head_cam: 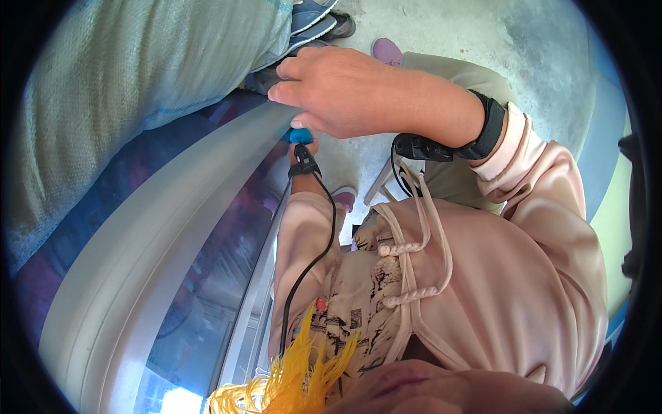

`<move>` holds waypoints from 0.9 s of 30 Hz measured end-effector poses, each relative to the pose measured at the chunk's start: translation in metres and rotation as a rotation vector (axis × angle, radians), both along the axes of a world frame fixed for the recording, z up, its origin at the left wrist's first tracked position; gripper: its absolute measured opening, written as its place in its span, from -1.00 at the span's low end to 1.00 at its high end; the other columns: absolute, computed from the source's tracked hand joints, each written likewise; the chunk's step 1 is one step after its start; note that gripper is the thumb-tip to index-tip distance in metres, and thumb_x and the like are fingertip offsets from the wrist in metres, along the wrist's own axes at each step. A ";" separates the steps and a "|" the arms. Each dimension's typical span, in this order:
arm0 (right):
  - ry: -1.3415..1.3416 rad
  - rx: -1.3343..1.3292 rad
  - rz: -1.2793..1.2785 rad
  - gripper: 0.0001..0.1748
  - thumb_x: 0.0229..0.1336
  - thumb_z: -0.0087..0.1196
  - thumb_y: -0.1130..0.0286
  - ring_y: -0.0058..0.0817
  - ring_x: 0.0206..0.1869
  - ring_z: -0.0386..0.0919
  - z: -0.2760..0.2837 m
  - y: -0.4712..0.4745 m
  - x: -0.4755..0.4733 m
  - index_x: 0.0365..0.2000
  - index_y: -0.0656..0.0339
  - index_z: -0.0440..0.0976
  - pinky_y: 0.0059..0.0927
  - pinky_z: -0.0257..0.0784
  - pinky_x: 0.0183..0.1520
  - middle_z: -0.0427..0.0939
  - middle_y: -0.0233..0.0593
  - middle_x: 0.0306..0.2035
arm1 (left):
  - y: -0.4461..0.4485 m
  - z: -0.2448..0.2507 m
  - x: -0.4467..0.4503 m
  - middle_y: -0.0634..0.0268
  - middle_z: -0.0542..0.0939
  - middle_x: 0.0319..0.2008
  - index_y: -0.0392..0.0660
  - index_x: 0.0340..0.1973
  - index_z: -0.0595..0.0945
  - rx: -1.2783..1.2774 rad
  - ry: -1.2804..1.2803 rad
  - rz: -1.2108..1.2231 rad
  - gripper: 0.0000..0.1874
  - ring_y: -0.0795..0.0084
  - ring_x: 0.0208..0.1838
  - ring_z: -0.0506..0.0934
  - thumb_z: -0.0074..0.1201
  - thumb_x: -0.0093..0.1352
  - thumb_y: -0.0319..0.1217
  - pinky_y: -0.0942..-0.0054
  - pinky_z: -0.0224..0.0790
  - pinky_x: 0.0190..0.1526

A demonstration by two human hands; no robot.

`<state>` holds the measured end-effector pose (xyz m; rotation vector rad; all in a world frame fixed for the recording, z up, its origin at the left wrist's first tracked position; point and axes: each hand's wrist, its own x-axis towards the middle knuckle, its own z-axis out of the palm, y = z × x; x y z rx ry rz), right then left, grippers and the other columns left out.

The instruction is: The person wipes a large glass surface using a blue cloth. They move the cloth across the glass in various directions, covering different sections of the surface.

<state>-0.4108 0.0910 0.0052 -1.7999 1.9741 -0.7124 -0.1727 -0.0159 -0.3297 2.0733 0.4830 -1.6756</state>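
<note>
My right hand [331, 95] reaches across from the right, a black wrist strap on it. Its fingers curl at the far end of a long pale frame [170, 207], which looks bent by the lens. Whether they grip it or only rest there I cannot tell. Just below the right thumb, my left hand [313, 147] holds a small blue thing [301, 135], perhaps a cloth or sponge. Most of the left fingers are hidden. On the left wrist sits a black strapped device [305, 161] with a cable [331, 227] running down the sleeve.
A large woven plastic sack [155, 62] bulges at upper left, beside the frame. Shiny glass-like panels [207, 290] with reflections flank the frame. Blue-grey shoes [310, 23] stand near the sack on the concrete floor [455, 26]. Yellow feathery strands [300, 372] hang at the bottom.
</note>
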 end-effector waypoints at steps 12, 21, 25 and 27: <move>0.072 0.113 0.051 -0.54 0.19 0.18 0.21 -0.13 0.07 0.49 -0.010 -0.005 0.018 0.06 0.18 0.47 -0.15 0.44 0.11 0.52 -0.12 -0.08 | 0.016 0.016 0.100 0.23 0.52 0.22 -0.16 0.27 0.43 -0.193 0.148 0.253 -0.55 0.40 -0.05 0.60 -0.21 0.49 -0.33 0.49 0.47 -0.10; 0.088 0.154 0.068 -0.57 0.27 0.11 0.12 -0.08 0.10 0.52 -0.027 -0.019 0.034 0.04 0.14 0.50 -0.07 0.45 0.11 0.54 -0.09 -0.01 | 0.027 0.254 0.104 0.05 0.40 0.34 -0.17 0.33 0.42 -0.720 0.795 -0.344 -0.49 0.48 -0.25 0.52 -0.20 0.44 -0.48 0.62 0.36 -0.32; 0.058 0.120 0.031 -0.56 0.26 0.12 0.14 -0.08 0.11 0.51 -0.024 -0.015 0.022 0.06 0.13 0.50 -0.08 0.43 0.11 0.54 -0.11 -0.02 | 0.033 0.390 0.081 -0.08 0.36 0.34 -0.19 0.34 0.38 -1.036 0.803 -0.325 -0.49 0.55 -0.35 0.47 -0.06 0.47 -0.43 0.69 0.32 -0.38; 0.068 0.108 0.014 -0.53 0.22 0.17 0.20 -0.11 0.12 0.49 -0.023 -0.016 0.022 0.10 0.12 0.48 -0.12 0.42 0.13 0.52 -0.13 -0.04 | 0.028 0.441 0.072 -0.13 0.43 0.27 -0.23 0.29 0.42 -1.021 0.952 -0.208 -0.52 0.52 -0.36 0.50 -0.05 0.49 -0.35 0.65 0.35 -0.41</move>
